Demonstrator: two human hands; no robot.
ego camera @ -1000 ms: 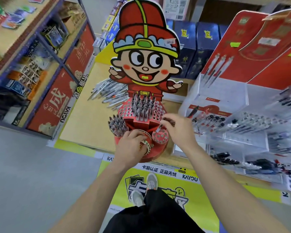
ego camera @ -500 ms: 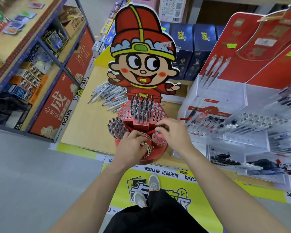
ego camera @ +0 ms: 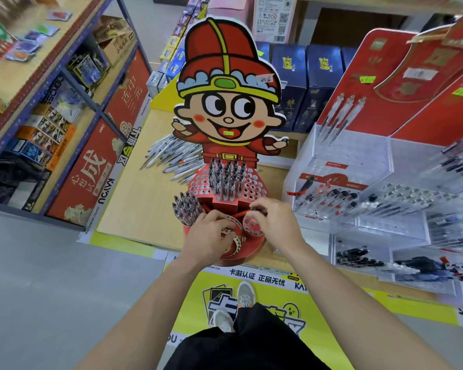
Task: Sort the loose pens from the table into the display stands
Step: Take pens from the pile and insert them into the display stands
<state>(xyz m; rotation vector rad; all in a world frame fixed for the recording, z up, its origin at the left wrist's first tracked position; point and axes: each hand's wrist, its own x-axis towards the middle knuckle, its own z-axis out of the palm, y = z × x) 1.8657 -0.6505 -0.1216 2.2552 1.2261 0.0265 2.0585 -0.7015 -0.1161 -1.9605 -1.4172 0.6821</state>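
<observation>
A red cartoon-figure display stand point(ego camera: 251, 189) with perforated tiers stands at the table's front edge. Several pens fill its middle tier point(ego camera: 226, 180) and its left cup point(ego camera: 185, 209). My left hand point(ego camera: 210, 235) grips the stand's round front part, fingers curled over its rim. My right hand point(ego camera: 277, 222) hovers over the small perforated right cup point(ego camera: 251, 227), fingertips pinching what looks like a pen, mostly hidden by the fingers. A heap of loose pens point(ego camera: 171, 158) lies on the wooden table point(ego camera: 134, 209) behind the stand to the left.
Clear acrylic pen stands point(ego camera: 358, 204) with red backboards stand to the right, partly stocked. Blue boxes point(ego camera: 305, 84) line the back. A metal shelf rack point(ego camera: 51, 102) runs along the left. Grey floor and my shoes point(ego camera: 235, 305) are below.
My right hand has drawn its fingertips slightly left and down onto the right cup. My left hand has stayed on the stand's front.
</observation>
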